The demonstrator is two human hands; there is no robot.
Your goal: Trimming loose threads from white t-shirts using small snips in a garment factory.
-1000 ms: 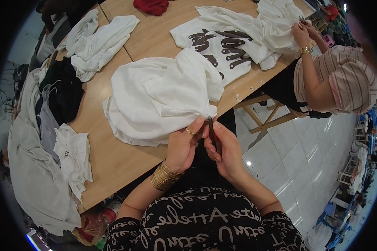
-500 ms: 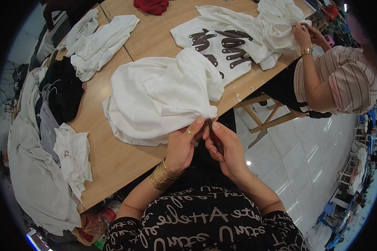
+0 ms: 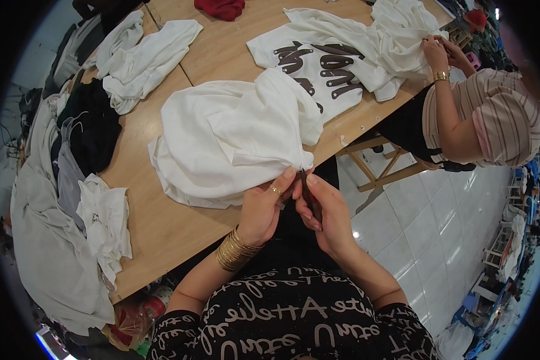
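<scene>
Centrally, a bunched white garment (image 3: 228, 141) is spread on the wooden table (image 3: 222, 54), its gathered corner drawn over the near table edge toward six o'clock. That corner is pinched by the fingertips of the left hand (image 3: 263, 207), which wears a ring and a stack of gold bangles (image 3: 237, 250) at the wrist. Just beside it, at three o'clock, the right hand (image 3: 325, 211) is closed around a small dark tool (image 3: 306, 191), whose tip meets the fabric; what kind of tool it is cannot be told. The two hands are held close together, almost touching.

At twelve to one o'clock of the garment a white printed shirt (image 3: 318, 60) is laid flat, and a red cloth (image 3: 220, 8) lies at the far edge. At ten o'clock a crumpled white piece (image 3: 144, 60) is seen; at nine o'clock a black garment (image 3: 93, 126) and more white pieces (image 3: 105, 219) are heaped. At two o'clock another person in a striped top (image 3: 504, 120) is seated, both hands (image 3: 441, 51) on white fabric.
</scene>
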